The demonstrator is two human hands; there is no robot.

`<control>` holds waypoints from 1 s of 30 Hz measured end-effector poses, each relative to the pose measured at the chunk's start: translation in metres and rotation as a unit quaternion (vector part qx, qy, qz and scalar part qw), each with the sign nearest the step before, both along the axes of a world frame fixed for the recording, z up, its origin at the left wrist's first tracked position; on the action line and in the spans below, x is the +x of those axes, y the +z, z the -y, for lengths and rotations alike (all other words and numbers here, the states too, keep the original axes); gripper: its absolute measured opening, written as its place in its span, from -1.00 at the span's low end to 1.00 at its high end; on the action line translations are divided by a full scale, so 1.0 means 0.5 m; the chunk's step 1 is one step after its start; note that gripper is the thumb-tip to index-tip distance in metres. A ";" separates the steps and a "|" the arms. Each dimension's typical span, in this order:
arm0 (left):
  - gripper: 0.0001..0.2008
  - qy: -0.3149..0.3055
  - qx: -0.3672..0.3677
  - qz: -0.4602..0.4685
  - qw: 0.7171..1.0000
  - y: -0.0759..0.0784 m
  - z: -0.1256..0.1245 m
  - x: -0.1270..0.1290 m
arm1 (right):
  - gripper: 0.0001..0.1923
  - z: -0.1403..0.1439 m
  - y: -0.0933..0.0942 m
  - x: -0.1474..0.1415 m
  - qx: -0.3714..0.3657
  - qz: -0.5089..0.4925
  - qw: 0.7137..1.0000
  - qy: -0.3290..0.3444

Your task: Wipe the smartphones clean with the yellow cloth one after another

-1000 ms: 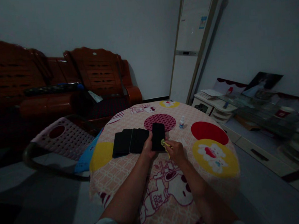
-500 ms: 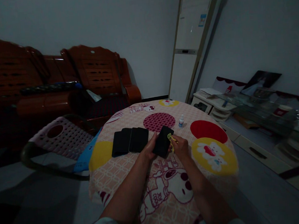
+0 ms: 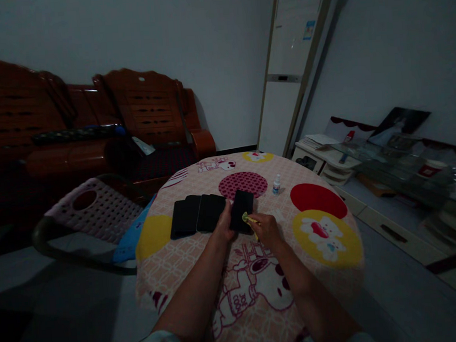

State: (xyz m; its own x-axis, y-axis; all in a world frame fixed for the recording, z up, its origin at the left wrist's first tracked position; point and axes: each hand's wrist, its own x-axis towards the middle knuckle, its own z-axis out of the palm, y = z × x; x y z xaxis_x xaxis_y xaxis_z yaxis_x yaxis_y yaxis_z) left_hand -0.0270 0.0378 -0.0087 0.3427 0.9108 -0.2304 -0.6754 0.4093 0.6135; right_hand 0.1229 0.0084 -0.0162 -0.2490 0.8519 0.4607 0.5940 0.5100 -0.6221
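Note:
My left hand (image 3: 226, 223) is closed on the left edge of a black phone (image 3: 241, 202), tilted a little above the tablecloth. Pinched in my right hand (image 3: 269, 230) is a small yellow-green cloth (image 3: 250, 220), which lies against the lower right part of the phone's dark face. Left of my hands, several more flat black phones (image 3: 211, 214) overlap in a row on the round table. Beyond the phone stands a small clear bottle (image 3: 277, 184) with a white cap.
A patterned tablecloth (image 3: 251, 161) covers the round table. To the left are a woven chair (image 3: 109, 213) and wooden sofas (image 3: 149, 103). A tall air conditioner (image 3: 282, 84) stands at the back, and a cluttered low cabinet (image 3: 384, 233) runs along the right.
My right hand and the cloth have moved left and slightly down across the phone. The phone has shifted left and turned more upright in my left hand. The bottle and other phones stay put.

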 end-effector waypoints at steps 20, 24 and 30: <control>-0.30 -0.007 0.007 0.019 1.000 0.002 0.001 0.004 | -0.81 0.003 -0.003 -0.007 0.004 -0.005 1.000 0.021; -0.27 -0.042 0.018 0.008 0.999 0.007 0.008 0.010 | -0.79 0.004 0.003 -0.004 0.012 -0.017 1.000 -0.014; -0.34 -0.102 0.014 0.003 0.995 0.009 0.021 0.024 | -0.75 -0.010 -0.003 0.014 0.027 -0.052 0.991 -0.118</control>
State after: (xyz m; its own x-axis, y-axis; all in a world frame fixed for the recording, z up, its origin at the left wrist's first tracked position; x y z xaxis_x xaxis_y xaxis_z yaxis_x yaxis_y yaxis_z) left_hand -0.0151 0.0273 -0.0041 0.5230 0.8276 -0.2036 -0.5831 0.5217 0.6228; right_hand 0.1298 0.0134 -0.0176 0.0056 0.8539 0.5204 0.6345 0.3992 -0.6618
